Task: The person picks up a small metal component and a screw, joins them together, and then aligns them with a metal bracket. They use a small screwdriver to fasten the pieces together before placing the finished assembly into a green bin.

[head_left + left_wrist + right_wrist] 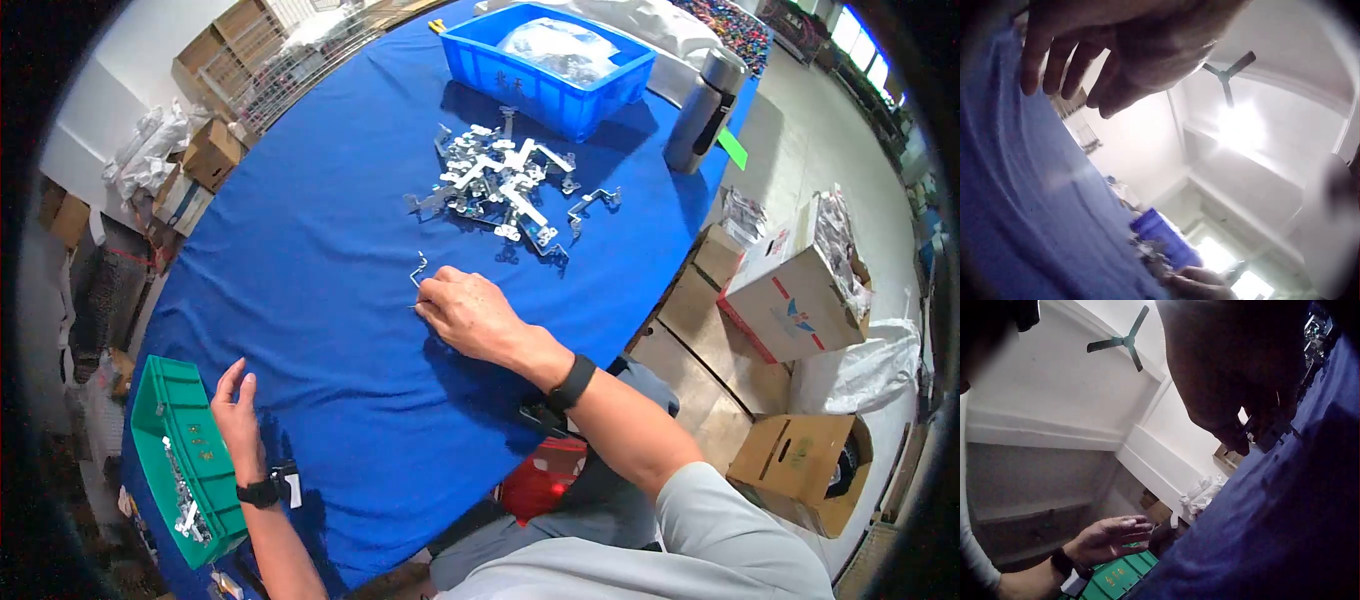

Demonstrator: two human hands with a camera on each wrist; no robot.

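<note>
2 hands are over the blue table (330, 200), well apart from each other. The right hand (470, 315) sits near the middle of the cloth, knuckles up and fingers curled down, their tips pinching the near end of a single bent metal bracket (419, 270) that lies on the cloth just beyond them. In the right wrist view that hand is a dark shape and the grip itself is too shadowed to make out. A black band is on that wrist.

The left hand (235, 410) is close to the person's left edge of the table, fingers straight and together, holding nothing. It is just beside the rim of the green bin (160, 400). The right wrist view shows it flat and spread above the bin, and whether it touches the rim I cannot tell. Small metal parts lie along the bottom of the bin.

Farther out on the table is a loose pile of brackets (500, 180), with 1 or 2 strays to its right. Beyond the pile stands a blue bin (600, 85) with a clear plastic bag (560, 45) in it. A steel flask (705, 100) stands upright near the right edge. Cardboard boxes (790, 290) are on the floor to the right.
</note>
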